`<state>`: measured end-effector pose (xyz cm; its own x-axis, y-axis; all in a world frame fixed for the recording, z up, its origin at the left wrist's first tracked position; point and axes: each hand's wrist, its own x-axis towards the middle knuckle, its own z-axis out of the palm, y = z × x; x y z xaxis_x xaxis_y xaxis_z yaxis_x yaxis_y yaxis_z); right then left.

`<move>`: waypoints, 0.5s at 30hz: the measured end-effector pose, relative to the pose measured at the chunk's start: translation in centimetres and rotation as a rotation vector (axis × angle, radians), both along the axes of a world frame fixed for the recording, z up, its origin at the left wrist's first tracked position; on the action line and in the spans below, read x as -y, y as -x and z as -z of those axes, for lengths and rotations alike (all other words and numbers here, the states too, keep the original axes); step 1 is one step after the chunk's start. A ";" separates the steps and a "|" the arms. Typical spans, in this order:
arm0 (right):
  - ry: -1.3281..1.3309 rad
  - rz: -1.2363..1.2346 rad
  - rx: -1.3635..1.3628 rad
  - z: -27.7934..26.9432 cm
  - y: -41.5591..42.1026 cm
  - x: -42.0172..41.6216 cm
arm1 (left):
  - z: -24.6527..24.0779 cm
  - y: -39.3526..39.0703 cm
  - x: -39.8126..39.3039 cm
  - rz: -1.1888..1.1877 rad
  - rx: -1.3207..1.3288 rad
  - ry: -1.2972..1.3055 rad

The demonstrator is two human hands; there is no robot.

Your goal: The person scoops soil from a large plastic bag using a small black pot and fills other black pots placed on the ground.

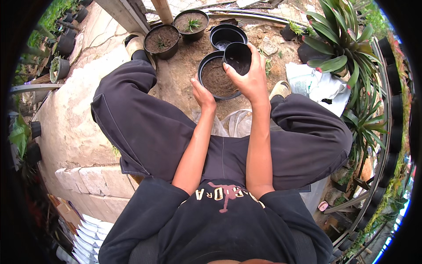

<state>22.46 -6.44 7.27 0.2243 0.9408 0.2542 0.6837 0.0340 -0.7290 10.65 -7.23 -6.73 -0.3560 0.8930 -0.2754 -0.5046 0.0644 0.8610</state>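
My right hand (252, 77) grips a small black plastic pot (238, 58) by its sides, its mouth facing up towards me and nothing but a few specks inside. The small pot is over the right side of a larger black pot (216, 77) filled with brown soil. Beside that soil pot's lower left rim is my left hand (202, 94), fingers extended, holding nothing; whether it touches the rim I cannot tell. An empty black pot (228, 35) stands just behind. Two soil-filled pots with small green plants, one nearer (161, 41) and one farther (191, 24), stand at the back left.
Clear plastic sheeting (237, 123) lies between my legs. A torn white plastic sack (316, 82) rests on the ground beyond my right foot, near a large bromeliad (343, 46). A wooden post (123, 15) stands at the back left. White bags (89, 237) are stacked at lower left.
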 end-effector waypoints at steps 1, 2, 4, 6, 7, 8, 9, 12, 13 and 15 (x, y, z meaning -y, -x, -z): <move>-0.002 -0.015 0.025 -0.6 0.0 0.0 | -0.3 0.0 0.0 -0.001 -0.003 0.000; 0.057 -0.045 0.015 -1.3 0.0 0.4 | -0.5 0.0 0.0 -0.002 -0.007 -0.001; 0.162 -0.121 0.005 0.1 0.1 0.7 | -1.2 -0.2 0.1 0.015 -0.011 0.036; 0.364 -0.164 0.075 3.1 0.9 1.1 | -0.3 0.0 0.1 0.034 -0.014 0.081; 0.416 -0.127 0.078 3.7 2.0 1.5 | -0.3 0.0 0.1 0.038 -0.011 0.090; 0.429 -0.163 0.064 3.8 1.5 1.8 | -0.2 0.0 0.1 0.042 -0.008 0.099; 0.441 -0.199 0.047 3.2 1.2 1.9 | -0.1 0.2 0.2 0.046 -0.007 0.109; 0.284 -0.200 -0.054 1.4 1.0 1.2 | 0.4 0.1 0.2 0.035 -0.069 0.100; 0.337 -0.193 -0.003 2.0 1.3 1.2 | 0.6 0.0 0.2 0.034 -0.088 0.095; 0.440 -0.180 0.099 3.7 2.3 1.2 | 0.9 -0.1 -0.2 0.012 -0.064 0.135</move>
<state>20.17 -7.65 3.53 0.0426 0.9854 -0.1650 0.7624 -0.1388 -0.6321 10.73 -7.06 -7.65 -0.3660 0.8536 -0.3708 -0.4472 0.1880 0.8744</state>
